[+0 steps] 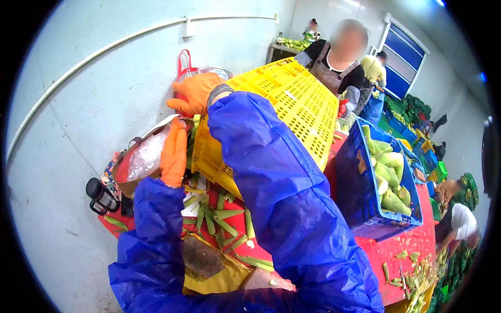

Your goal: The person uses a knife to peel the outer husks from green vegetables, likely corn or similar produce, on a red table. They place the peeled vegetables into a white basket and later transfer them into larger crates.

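Note:
My right hand (197,92), in an orange glove, reaches over the upper left end of a tilted yellow perforated plastic crate (297,101). Its fingers point left; whether it grips the crate is unclear. My left hand (174,152), also gloved in orange, is held upright with its fingers together, left of the crate and beside an open bag (146,158) with clear plastic inside. What its palm touches is hidden. Cut green vegetable pieces (223,219) lie on the red tabletop below the crate. To the right stands a blue crate (356,199) of peeled pale green vegetables (391,172).
A co-worker in an apron stands behind the yellow crate. A dark-lidded bottle (100,195) is at the table's left edge, by the wall. A knife (404,277) lies among trimmings at the right. Other people and more crates are farther right.

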{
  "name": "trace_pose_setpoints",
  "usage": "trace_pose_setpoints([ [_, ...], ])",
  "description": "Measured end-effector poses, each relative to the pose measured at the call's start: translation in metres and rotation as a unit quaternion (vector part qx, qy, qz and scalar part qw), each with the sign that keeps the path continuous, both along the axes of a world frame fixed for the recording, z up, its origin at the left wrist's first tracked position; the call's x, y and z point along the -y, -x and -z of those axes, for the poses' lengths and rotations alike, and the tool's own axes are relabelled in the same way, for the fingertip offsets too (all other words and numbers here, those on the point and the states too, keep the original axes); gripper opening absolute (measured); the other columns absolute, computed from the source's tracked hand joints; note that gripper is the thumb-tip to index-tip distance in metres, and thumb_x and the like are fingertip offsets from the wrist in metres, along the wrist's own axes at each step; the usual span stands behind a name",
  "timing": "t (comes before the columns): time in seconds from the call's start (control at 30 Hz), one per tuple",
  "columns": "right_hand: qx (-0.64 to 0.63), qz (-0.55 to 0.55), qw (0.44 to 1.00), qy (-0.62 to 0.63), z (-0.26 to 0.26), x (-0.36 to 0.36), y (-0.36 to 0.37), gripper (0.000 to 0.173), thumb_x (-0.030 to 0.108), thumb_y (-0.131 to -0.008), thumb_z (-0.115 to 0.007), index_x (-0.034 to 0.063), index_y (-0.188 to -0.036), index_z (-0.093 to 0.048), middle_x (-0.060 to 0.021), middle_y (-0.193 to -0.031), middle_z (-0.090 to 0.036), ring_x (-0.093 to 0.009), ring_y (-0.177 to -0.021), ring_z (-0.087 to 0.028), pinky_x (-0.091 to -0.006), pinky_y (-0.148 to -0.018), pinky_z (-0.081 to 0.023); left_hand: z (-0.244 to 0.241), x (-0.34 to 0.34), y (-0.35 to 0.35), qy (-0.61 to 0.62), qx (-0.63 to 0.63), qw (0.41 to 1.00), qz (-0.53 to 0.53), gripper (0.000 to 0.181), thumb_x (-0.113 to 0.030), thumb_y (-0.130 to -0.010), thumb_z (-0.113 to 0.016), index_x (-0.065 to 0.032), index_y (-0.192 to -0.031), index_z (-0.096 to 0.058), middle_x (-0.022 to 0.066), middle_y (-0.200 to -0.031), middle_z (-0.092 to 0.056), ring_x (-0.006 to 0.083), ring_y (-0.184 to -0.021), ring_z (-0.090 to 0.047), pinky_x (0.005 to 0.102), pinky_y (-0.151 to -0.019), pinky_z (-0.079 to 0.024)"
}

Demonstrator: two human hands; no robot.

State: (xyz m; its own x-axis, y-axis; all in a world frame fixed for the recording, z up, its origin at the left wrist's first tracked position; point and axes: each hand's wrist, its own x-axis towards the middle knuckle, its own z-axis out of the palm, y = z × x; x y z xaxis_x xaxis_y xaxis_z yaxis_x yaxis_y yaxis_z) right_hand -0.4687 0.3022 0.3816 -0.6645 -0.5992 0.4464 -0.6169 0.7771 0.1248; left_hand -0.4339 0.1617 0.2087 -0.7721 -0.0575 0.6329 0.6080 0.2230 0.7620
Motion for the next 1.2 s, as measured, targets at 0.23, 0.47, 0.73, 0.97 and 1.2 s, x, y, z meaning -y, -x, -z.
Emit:
trace_pose_setpoints([
  [0.23, -0.001, 0.046, 0.998, -0.033, -0.001, -0.013, -0.018, 0.060, 0.063, -0.088, -0.048, 0.0094, -0.105, -0.067, -0.0184, -0.095, -0.070, -0.038, -0.090, -0.067, -0.0499, -0.078, -0.052, 0.007, -0.057, -0.008, -0.014, 0.086, 0.995, 0.057, 0.047, -0.040, -0.099, -0.051, -0.0041, -0.129, -0.057, 0.0128, -0.106, -0.068, 0.0265, -0.096, -0.064, 0.0357, -0.081, -0.048],
  [0.47, -0.003, 0.107, 0.991, -0.076, -0.006, -0.034, -0.004, 0.065, 0.069, -0.088, -0.043, 0.0115, -0.104, -0.070, -0.0161, -0.097, -0.070, -0.036, -0.092, -0.067, -0.0490, -0.078, -0.052, 0.001, -0.078, 0.014, 0.071, 0.101, 0.992, -0.038, 0.051, -0.049, -0.094, -0.052, -0.0003, -0.105, -0.064, 0.0224, -0.093, -0.066, 0.0399, -0.089, -0.062, 0.0448, -0.076, -0.046],
  [0.73, 0.024, 0.050, 0.987, -0.149, 0.011, -0.003, 0.003, 0.058, 0.065, -0.087, -0.050, 0.0136, -0.106, -0.070, -0.0145, -0.097, -0.071, -0.036, -0.092, -0.067, -0.0488, -0.080, -0.052, 0.034, -0.081, -0.023, -0.082, 0.096, 0.992, 0.015, 0.045, -0.041, -0.095, -0.056, 0.0000, -0.109, -0.063, 0.0203, -0.098, -0.066, 0.0364, -0.092, -0.062, 0.0409, -0.080, -0.047],
  [0.97, 0.020, -0.076, 0.977, -0.200, 0.065, 0.076, 0.012, 0.053, 0.059, -0.081, -0.057, 0.0094, -0.090, -0.073, -0.0163, -0.086, -0.070, -0.036, -0.084, -0.068, -0.0486, -0.074, -0.053, 0.124, -0.078, -0.011, -0.379, 0.137, 0.890, 0.211, 0.035, -0.026, -0.097, -0.056, -0.0006, -0.121, -0.060, 0.0131, -0.111, -0.066, 0.0239, -0.100, -0.062, 0.0331, -0.081, -0.048],
  [1.2, 0.084, -0.138, 0.985, -0.055, 0.180, 0.125, 0.020, 0.050, 0.053, -0.087, -0.053, 0.0063, -0.092, -0.071, -0.0146, -0.078, -0.069, -0.040, -0.073, -0.066, -0.0506, -0.068, -0.052, 0.169, -0.056, -0.031, -0.393, 0.287, 0.832, 0.267, 0.035, -0.023, -0.098, -0.056, 0.0005, -0.124, -0.058, 0.0131, -0.117, -0.063, 0.0234, -0.106, -0.060, 0.0325, -0.087, -0.047],
])
